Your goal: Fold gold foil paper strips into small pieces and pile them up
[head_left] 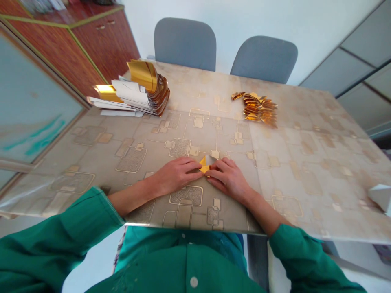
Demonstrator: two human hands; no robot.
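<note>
Two bare hands (180,174), one small folded gold-paper piece (203,166), one cluster of shiny folded gold pieces (259,109), one bent stack of gold-and-white paper sheets (140,92) and two rounded grey chairs (185,44) are being seen.

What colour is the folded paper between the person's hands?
The paper is gold; it shows best in the head view.

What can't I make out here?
All in the head view:
Small gold piece: full shape, partly covered by the left hand and right hand.
White object: cut off by the right edge.
Grey chairs: seats, hidden behind the table.
Cabinet-top items: blurred, cut off by the top edge.
</note>
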